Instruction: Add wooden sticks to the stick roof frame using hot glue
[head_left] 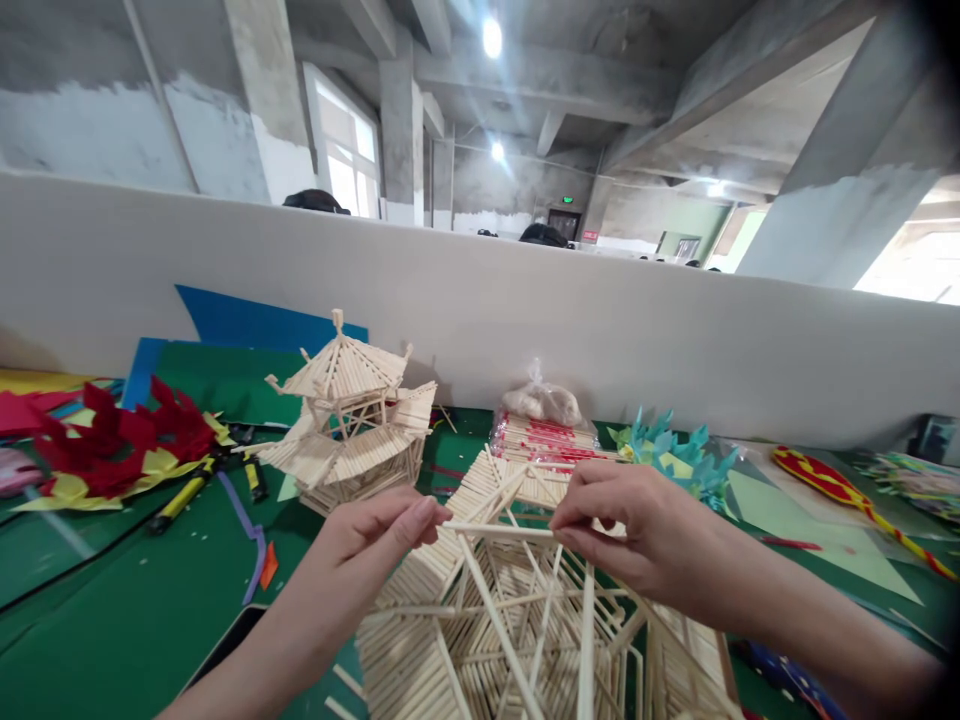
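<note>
A pale wooden stick [499, 530] spans the gap between my two hands, over the top of a half-open pavilion model [420, 650] built from many thin sticks. My left hand [397, 530] is closed in a pinch at the stick's left end. At its right end, my right hand [622, 520] pinches with thumb and forefinger, the other fingers curled. Several slanting struts [495, 625] rise below the stick, and layered rows of sticks form the model's roof. Whether the held stick touches the struts, I cannot tell.
Behind my left hand stands a tiered stick pagoda [345, 420]. Bagged sticks [544, 435] lie at the white partition [480, 300]. Red paper flowers [127, 440] and a yellow-black glue gun or cutter [180, 497] are left; teal paper leaves [675, 450] and a red-yellow ornament [821, 480] are right.
</note>
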